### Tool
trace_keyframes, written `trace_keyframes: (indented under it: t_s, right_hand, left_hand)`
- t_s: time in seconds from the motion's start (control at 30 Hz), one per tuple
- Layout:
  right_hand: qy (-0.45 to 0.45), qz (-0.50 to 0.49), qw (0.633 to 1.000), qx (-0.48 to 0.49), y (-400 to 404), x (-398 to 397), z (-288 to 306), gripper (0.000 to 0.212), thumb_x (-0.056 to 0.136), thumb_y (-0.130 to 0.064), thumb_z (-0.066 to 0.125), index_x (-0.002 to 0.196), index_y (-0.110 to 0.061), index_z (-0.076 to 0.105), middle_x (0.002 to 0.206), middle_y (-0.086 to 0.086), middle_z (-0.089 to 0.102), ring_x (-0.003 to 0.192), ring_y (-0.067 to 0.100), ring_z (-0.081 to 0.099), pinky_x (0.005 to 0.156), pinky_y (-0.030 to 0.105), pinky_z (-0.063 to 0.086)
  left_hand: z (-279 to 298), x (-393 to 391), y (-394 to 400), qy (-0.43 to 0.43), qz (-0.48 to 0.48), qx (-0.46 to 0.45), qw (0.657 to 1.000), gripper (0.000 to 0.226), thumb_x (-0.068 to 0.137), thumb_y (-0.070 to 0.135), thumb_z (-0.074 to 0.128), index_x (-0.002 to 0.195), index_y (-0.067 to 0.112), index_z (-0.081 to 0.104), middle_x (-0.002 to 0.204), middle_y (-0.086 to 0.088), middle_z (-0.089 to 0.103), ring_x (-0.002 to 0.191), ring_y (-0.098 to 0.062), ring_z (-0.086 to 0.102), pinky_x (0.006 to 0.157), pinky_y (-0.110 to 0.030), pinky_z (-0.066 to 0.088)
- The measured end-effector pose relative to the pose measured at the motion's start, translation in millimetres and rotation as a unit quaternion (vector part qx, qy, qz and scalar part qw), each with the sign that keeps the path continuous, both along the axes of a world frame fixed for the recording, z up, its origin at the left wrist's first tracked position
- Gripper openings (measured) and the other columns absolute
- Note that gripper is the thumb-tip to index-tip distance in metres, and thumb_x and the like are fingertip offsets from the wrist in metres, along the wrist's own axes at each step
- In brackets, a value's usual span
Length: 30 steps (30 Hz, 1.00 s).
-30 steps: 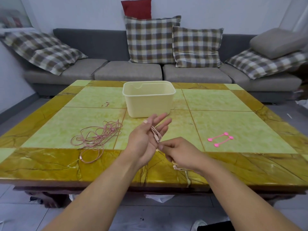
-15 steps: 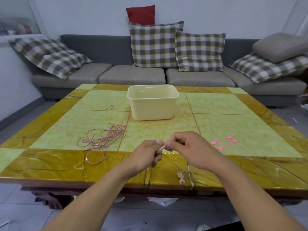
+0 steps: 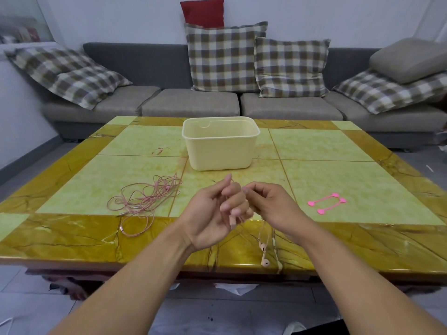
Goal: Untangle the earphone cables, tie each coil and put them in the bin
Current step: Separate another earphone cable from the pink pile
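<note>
1. Nearest me, two pale earbuds (image 3: 263,255) dangle over the table (image 3: 72,240) edge from the earphone cable (image 3: 262,226) I am coiling.
2. My left hand (image 3: 215,213), palm up with fingers loosely curled, carries the wraps; my right hand (image 3: 268,204) pinches the cable beside it. If that pinch slackens, the loops could slide off.
3. Farther left, the pink tangle (image 3: 145,199) waits; the pink ties (image 3: 326,203) lie right.
4. Beyond stands the cream bin (image 3: 219,147).

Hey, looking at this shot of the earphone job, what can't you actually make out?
Head view only:
- bin floor: hidden by its near wall.
- Cable wraps on the left hand: too thin to count, partly behind fingers.
- right hand pinch: cable too thin to confirm.
- pink tangle: cable count unclear.
</note>
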State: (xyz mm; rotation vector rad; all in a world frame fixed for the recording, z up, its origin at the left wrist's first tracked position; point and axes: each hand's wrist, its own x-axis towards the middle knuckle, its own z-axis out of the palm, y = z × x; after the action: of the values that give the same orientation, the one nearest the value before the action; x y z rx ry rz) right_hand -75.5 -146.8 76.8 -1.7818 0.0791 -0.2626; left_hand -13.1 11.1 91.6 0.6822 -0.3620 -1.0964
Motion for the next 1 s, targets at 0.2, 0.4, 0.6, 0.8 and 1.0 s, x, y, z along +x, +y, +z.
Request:
trace_keyframes:
  t_s: [0.2,0.4,0.6,0.8,1.0]
  right_hand:
    - [0.089,0.041,0.994,-0.039,4.5,-2.9,-3.9,0.035,0.105,-0.029,0.055,0.075,-0.028,0.073,0.059,0.001,0.052,0.047,0.012,0.038,0.046,0.022,0.03]
    - [0.162,0.115,0.976,-0.094,8.3,-11.1,-2.1,0.025,0.105,-0.031,0.056,0.099,-0.02,0.077,0.059,-0.001,0.055,0.046,0.012,0.044,0.048,0.028,0.035]
    - [0.17,0.157,0.963,-0.141,12.3,-20.3,7.5,0.025,0.103,-0.036,0.057,0.101,-0.024,0.078,0.058,-0.001,0.048,0.053,0.013,0.038,0.053,0.021,0.033]
    - [0.16,0.147,0.964,-0.155,11.5,-26.8,19.9,0.025,0.102,-0.029,0.058,0.089,-0.019,0.076,0.055,-0.008,0.038,0.049,0.006,0.032,0.049,0.018,0.028]
    - [0.105,0.03,0.994,-0.022,-1.8,-23.1,22.8,0.032,0.101,-0.014,0.045,0.07,-0.015,0.054,0.068,0.006,0.058,0.063,0.021,0.048,0.058,0.029,0.036]
  left_hand:
    - [7.7,2.4,-5.2,0.01,0.177,-0.006,0.984,0.025,0.107,0.022,0.038,0.097,0.009,0.057,0.076,-0.005,0.062,0.086,-0.026,0.072,0.108,-0.041,0.045]
    - [-2.0,21.4,-5.7,-0.064,0.322,0.007,0.945,0.036,0.109,0.004,0.027,0.143,-0.003,0.037,0.103,-0.011,0.076,0.104,-0.028,0.073,0.096,-0.035,0.053]
    - [-18.4,34.0,1.3,-0.247,0.379,0.154,0.879,0.043,0.111,0.012,0.031,0.154,0.011,0.028,0.108,-0.007,0.076,0.097,-0.019,0.074,0.103,-0.034,0.048]
    - [-29.2,31.0,7.9,-0.499,0.28,0.387,0.723,0.032,0.109,0.023,0.04,0.111,0.006,0.067,0.1,0.014,0.067,0.064,-0.001,0.061,0.066,-0.017,0.042]
    - [-26.7,22.9,11.1,-0.469,0.073,0.388,0.79,0.068,0.105,0.057,0.028,0.07,0.012,0.064,0.051,0.004,0.043,0.05,-0.011,0.045,0.068,-0.032,0.042]
